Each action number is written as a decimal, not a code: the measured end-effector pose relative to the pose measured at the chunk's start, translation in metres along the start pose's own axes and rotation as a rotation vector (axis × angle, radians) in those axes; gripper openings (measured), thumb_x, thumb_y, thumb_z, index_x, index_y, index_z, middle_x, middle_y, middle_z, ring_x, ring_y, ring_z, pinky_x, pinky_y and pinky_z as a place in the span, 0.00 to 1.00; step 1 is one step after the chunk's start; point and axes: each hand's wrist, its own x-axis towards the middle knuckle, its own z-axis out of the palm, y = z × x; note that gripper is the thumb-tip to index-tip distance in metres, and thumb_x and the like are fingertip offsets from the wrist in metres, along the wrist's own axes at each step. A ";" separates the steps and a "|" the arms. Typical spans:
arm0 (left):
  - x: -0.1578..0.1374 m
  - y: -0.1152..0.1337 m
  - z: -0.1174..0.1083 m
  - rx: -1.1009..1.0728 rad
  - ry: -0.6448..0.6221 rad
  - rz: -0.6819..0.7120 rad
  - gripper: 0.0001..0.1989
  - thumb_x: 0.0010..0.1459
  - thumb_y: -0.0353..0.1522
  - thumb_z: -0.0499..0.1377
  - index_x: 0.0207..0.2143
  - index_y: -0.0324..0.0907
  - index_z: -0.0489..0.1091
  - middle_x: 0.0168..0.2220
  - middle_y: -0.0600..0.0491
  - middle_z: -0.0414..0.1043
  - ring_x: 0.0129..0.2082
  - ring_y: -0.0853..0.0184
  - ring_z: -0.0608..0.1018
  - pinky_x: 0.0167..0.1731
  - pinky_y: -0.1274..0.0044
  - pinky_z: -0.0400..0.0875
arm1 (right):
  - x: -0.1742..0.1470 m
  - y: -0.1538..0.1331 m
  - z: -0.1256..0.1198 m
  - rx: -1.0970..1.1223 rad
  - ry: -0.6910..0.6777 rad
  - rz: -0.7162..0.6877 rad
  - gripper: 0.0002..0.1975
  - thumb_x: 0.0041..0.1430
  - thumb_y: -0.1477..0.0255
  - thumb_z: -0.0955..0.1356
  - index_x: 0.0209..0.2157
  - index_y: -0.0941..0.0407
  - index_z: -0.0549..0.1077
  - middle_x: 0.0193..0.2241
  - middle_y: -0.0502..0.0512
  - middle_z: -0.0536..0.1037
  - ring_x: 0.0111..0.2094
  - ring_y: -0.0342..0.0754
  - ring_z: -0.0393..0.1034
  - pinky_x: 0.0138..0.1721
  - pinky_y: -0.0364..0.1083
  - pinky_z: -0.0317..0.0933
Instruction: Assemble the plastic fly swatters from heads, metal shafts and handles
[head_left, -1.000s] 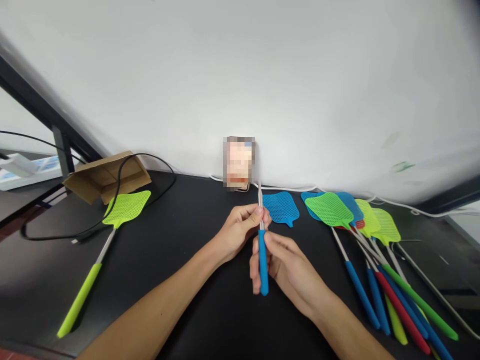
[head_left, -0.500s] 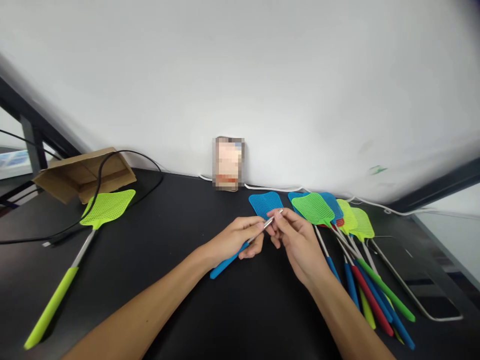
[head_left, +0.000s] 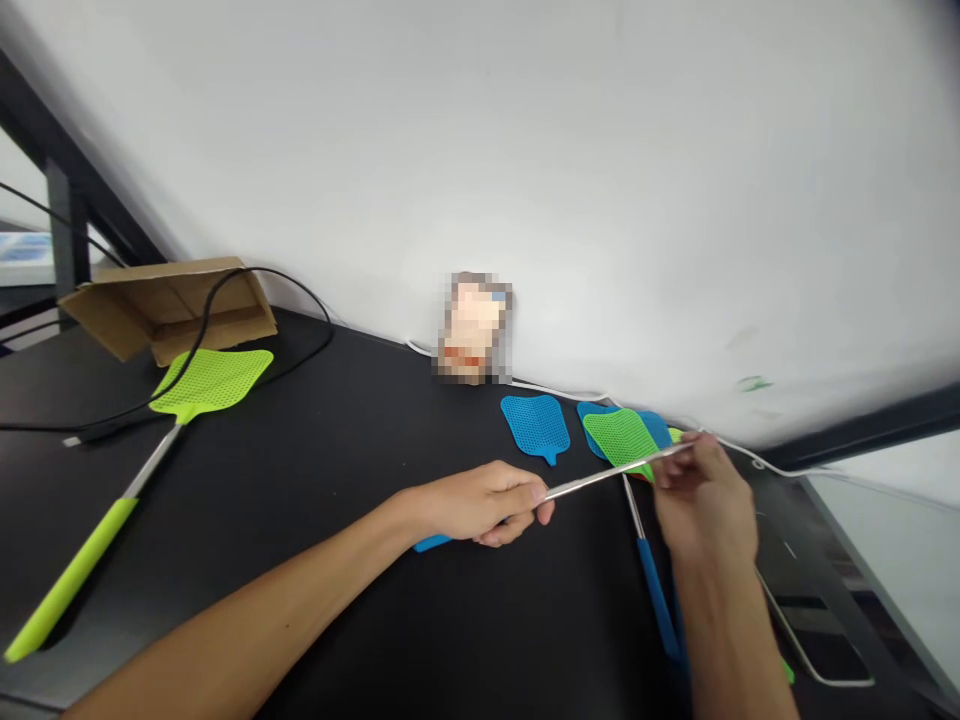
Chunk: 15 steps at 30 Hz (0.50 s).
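Observation:
My left hand (head_left: 484, 502) is closed around a telescopic fly swatter handle, whose blue grip (head_left: 432, 543) pokes out below the palm. From it a thin metal rod (head_left: 596, 476) runs up to the right. My right hand (head_left: 705, 500), slightly blurred, pinches the rod's far end. A loose blue swatter head (head_left: 535, 425) lies flat on the black table just beyond the rod, with no rod attached. Behind the rod's right half is a green swatter head (head_left: 616, 438), part of a pile of fly swatters that my right hand and forearm mostly hide.
At left lies a lime fly swatter (head_left: 214, 382), its head near an open cardboard box (head_left: 217, 318) and crossed by a black cable (head_left: 281, 275). A pixelated upright object (head_left: 474, 328) leans on the wall. A smartphone-like dark slab (head_left: 825, 630) lies at right.
My right hand has moved right and slightly down with the rod's end, and a much longer stretch of rod shows between my hands. The camera view has tilted a little.

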 end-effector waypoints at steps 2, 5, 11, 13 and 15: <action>-0.001 0.000 -0.001 0.019 -0.026 0.001 0.20 0.70 0.47 0.48 0.37 0.40 0.67 0.15 0.61 0.58 0.15 0.73 0.58 0.20 0.79 0.56 | 0.011 -0.008 -0.010 0.000 0.044 -0.053 0.11 0.50 0.68 0.76 0.29 0.58 0.73 0.21 0.44 0.63 0.22 0.39 0.56 0.20 0.39 0.54; -0.001 -0.001 -0.001 -0.064 -0.028 -0.001 0.19 0.69 0.47 0.50 0.36 0.41 0.66 0.15 0.62 0.56 0.14 0.74 0.56 0.18 0.79 0.55 | 0.005 -0.004 -0.002 -0.035 0.058 -0.101 0.12 0.54 0.65 0.75 0.30 0.56 0.71 0.21 0.43 0.62 0.22 0.39 0.56 0.20 0.39 0.52; 0.004 -0.012 -0.002 -0.240 0.095 0.093 0.19 0.67 0.48 0.53 0.33 0.42 0.63 0.15 0.65 0.54 0.11 0.76 0.55 0.16 0.79 0.54 | -0.071 0.043 0.059 -0.160 -0.234 0.138 0.14 0.60 0.59 0.73 0.32 0.56 0.73 0.20 0.43 0.61 0.21 0.39 0.56 0.21 0.40 0.51; 0.006 -0.015 -0.003 -0.271 0.126 0.139 0.19 0.68 0.48 0.52 0.33 0.42 0.62 0.14 0.65 0.53 0.10 0.76 0.55 0.16 0.79 0.55 | -0.085 0.052 0.070 -0.164 -0.327 0.191 0.15 0.60 0.58 0.73 0.32 0.56 0.73 0.19 0.44 0.63 0.21 0.39 0.59 0.22 0.40 0.52; 0.007 -0.016 -0.002 -0.286 0.138 0.139 0.19 0.68 0.48 0.51 0.33 0.42 0.63 0.14 0.65 0.52 0.11 0.76 0.54 0.16 0.79 0.54 | -0.081 0.049 0.068 -0.184 -0.345 0.181 0.14 0.57 0.60 0.74 0.32 0.57 0.74 0.19 0.44 0.62 0.21 0.39 0.58 0.21 0.40 0.50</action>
